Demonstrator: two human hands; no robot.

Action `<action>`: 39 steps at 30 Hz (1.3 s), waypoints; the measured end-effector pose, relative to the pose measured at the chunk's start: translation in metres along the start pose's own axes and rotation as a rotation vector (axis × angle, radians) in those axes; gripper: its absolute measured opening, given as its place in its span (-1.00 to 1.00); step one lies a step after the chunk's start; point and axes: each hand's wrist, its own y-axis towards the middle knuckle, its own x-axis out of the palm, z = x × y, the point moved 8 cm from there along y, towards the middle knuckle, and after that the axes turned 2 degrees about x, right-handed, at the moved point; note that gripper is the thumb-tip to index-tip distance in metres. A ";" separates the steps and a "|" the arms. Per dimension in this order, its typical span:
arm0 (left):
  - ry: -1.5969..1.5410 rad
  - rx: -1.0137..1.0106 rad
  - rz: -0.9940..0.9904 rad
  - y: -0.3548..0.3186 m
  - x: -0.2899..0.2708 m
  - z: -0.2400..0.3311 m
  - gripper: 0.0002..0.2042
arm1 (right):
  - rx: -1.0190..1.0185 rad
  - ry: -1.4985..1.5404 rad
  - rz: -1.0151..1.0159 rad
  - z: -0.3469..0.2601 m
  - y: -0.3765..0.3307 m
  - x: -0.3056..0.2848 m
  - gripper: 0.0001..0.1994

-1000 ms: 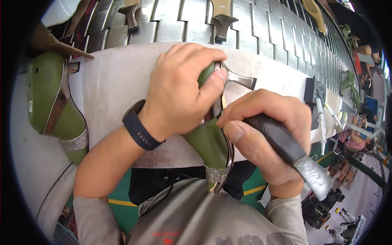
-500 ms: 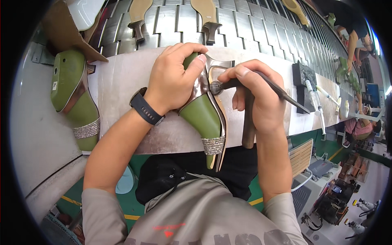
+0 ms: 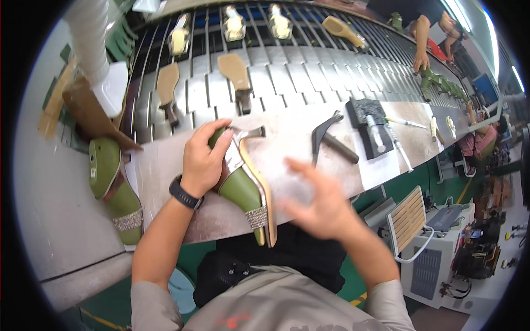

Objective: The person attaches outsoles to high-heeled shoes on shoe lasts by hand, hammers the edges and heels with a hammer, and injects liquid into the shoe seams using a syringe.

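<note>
My left hand [image 3: 204,165] is closed around the heel end of a high-heeled sandal [image 3: 255,215], which is fitted on a green shoe last [image 3: 241,188]. The sandal lies on its side, with its tan sole edge and heel facing right and its glittery strap and toe toward me. My right hand [image 3: 317,201] is blurred but empty, its thumb and fingers spread just right of the sole. Beyond it on the bench lies a dark hammer [image 3: 339,148], apart from both hands. Another green last with a glitter strap [image 3: 127,220] rests at the left.
A slatted metal conveyor [image 3: 298,83] runs behind the bench, carrying tan heeled soles [image 3: 234,69] and several wrapped pieces [image 3: 234,25]. Right of the hammer are a black block [image 3: 363,124] and syringes [image 3: 398,146]. A co-worker's hand [image 3: 422,58] reaches in at far right.
My right hand has let go of the hammer, now on the bench, and moved back near the sole with fingers spread. The left hand still holds the sandal. The view has shifted.
</note>
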 end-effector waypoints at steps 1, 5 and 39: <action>-0.022 -0.050 -0.006 0.000 0.003 0.001 -0.74 | -0.004 0.142 -0.068 -0.015 -0.009 0.019 -0.18; -0.679 -0.206 0.061 -0.009 -0.009 -0.007 -0.52 | -0.125 0.079 0.079 -0.021 -0.015 0.044 -0.05; 0.733 0.334 -0.077 0.160 0.129 0.023 -0.48 | -0.165 -0.209 0.512 0.102 0.048 -0.086 -0.66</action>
